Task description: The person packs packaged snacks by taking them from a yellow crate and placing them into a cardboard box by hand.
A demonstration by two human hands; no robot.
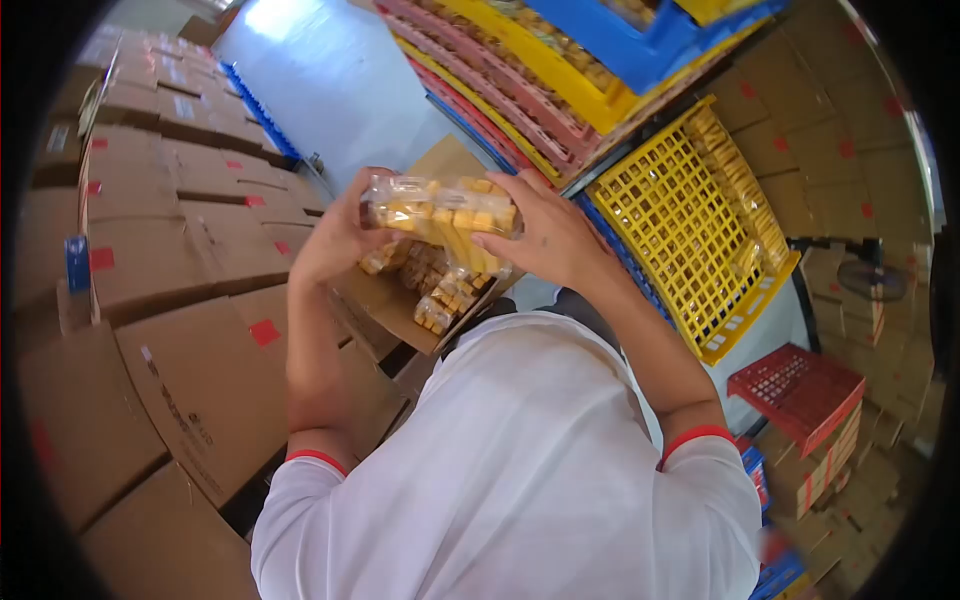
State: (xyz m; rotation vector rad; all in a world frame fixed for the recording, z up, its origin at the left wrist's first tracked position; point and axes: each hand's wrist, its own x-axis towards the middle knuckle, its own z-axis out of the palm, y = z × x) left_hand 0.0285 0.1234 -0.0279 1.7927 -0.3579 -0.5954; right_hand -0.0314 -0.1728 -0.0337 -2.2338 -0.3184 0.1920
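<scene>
Both of my hands hold a clear plastic pack of yellow pieces (440, 207) above an open cardboard box (384, 314). At the pack's left end, my left hand (345, 232) has its fingers and thumb closed round it. My right hand (545, 228) grips the right end, thumb on the near side. Beneath, inside the box, lie more clear packs (448, 298) of yellow and brown pieces. The held pack and my hands hide part of the box's inside.
Stacked cardboard cartons (200, 385) fill the left side. To the right stand a yellow crate (713, 345) holding packs, stacked coloured crates (600, 105) and a red crate (790, 385). More cartons (815, 125) and a fan (872, 280) are farther right.
</scene>
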